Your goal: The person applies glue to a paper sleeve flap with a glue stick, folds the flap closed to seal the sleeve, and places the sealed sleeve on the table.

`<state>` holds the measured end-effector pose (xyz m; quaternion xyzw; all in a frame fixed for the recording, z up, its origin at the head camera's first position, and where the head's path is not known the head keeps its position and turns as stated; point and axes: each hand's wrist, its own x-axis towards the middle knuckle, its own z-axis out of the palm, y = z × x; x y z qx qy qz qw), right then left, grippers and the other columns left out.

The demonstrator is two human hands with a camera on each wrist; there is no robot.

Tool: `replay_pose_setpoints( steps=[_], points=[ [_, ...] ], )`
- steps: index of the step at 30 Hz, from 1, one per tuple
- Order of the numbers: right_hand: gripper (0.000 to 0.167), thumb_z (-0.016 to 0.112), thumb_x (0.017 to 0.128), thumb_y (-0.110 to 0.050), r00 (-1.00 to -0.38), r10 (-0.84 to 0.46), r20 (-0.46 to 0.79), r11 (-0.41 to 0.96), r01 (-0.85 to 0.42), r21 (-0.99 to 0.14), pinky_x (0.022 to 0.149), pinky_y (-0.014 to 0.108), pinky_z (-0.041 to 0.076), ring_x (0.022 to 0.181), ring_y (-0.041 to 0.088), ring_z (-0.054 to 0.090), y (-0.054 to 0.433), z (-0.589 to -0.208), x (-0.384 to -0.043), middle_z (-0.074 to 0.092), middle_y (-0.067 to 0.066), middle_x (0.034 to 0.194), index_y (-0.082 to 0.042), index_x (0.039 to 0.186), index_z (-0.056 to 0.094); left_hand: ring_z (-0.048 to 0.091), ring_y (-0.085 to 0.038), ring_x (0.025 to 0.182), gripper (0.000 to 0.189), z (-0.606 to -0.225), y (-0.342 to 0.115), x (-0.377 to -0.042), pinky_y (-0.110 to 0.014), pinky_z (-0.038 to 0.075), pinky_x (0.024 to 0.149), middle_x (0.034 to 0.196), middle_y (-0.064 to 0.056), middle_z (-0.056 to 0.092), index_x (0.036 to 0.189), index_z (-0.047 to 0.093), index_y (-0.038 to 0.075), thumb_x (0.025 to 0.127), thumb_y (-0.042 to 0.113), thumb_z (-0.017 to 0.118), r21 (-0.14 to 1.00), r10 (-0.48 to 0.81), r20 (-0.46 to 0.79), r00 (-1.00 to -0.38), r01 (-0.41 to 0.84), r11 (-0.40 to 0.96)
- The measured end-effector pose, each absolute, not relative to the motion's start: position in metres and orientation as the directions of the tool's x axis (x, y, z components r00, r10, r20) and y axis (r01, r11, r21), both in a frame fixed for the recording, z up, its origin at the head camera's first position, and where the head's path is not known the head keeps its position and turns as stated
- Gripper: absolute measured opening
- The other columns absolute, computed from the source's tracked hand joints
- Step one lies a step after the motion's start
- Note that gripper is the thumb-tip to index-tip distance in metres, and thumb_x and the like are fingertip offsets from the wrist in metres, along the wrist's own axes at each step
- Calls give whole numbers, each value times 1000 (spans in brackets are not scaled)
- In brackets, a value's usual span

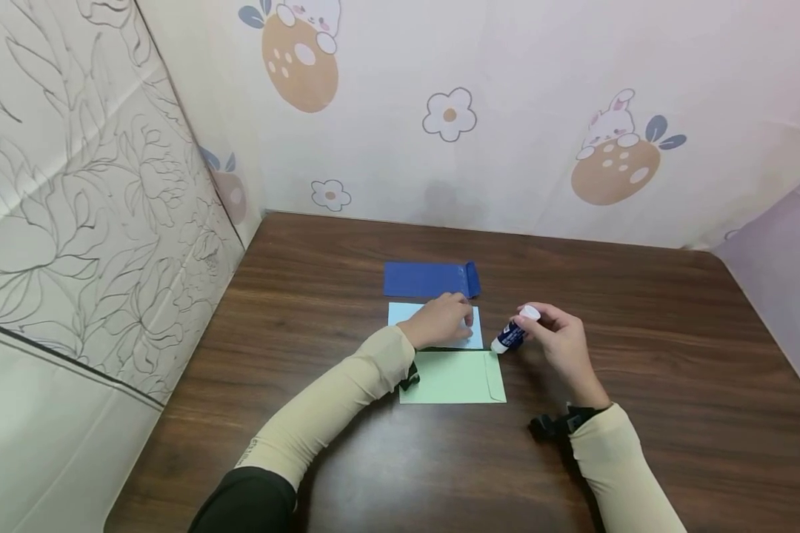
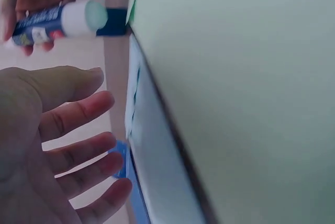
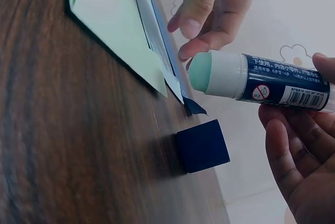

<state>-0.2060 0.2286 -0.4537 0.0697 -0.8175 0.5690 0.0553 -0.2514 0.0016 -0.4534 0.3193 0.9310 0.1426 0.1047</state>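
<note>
My right hand [image 1: 563,346] holds a glue stick [image 1: 510,334] between thumb and fingers, tilted, its uncapped pale green end [image 3: 200,72] pointing down toward the envelopes. My left hand [image 1: 440,320] hovers over the light blue envelope [image 1: 400,312] with fingers loosely bent and apart, nothing in them in the left wrist view. Nearest me lies a pale green envelope [image 1: 456,379], its flap at the right end. Farther back is a dark blue envelope [image 1: 423,279] with its narrow flap [image 1: 472,279] on the right.
A small dark blue block [image 3: 204,145] stands on the brown wooden table [image 1: 673,355] beside the envelopes' right ends. Patterned wall coverings [image 1: 507,74] rise behind the table and along its left side.
</note>
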Motion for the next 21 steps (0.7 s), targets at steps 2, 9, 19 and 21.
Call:
replay_pose_setpoints(
  steps=[2, 9, 19, 21],
  points=[
    [34, 68, 92, -16, -983, -53, 178, 343, -185, -921, 67, 17, 53, 78, 4, 59, 229, -454, -206, 67, -21, 92, 9, 114, 63, 52, -20, 120, 23, -451, -2, -255, -35, 46, 98, 130, -3, 57, 113, 68, 17, 97, 32, 60, 329, 594, -104, -798, 536, 777],
    [33, 67, 93, -16, -981, -63, 183, 334, -194, -922, 68, 19, 54, 78, 3, 59, 231, -452, -206, 67, -23, 90, 9, 115, 64, 50, -25, 123, 27, -447, -19, -264, -43, 45, 99, 134, -6, 56, 118, 66, 14, 97, 30, 59, 331, 483, -104, -870, 427, 841],
    [36, 67, 93, -18, -983, -67, 170, 337, -182, -924, 68, 19, 54, 80, 3, 59, 231, -453, -207, 68, -23, 91, 9, 116, 63, 49, -28, 125, 36, -441, -35, -277, -46, 43, 101, 134, -8, 56, 127, 59, 12, 97, 32, 59, 289, 368, -155, -917, 315, 904],
    [36, 67, 93, -18, -983, -69, 170, 336, -184, -924, 69, 19, 54, 81, 4, 58, 231, -453, -207, 67, -23, 92, 9, 116, 62, 48, -29, 128, 37, -443, -37, -278, -47, 42, 102, 136, -8, 55, 128, 58, 12, 97, 32, 60, 294, 358, -166, -919, 300, 907]
  ],
)
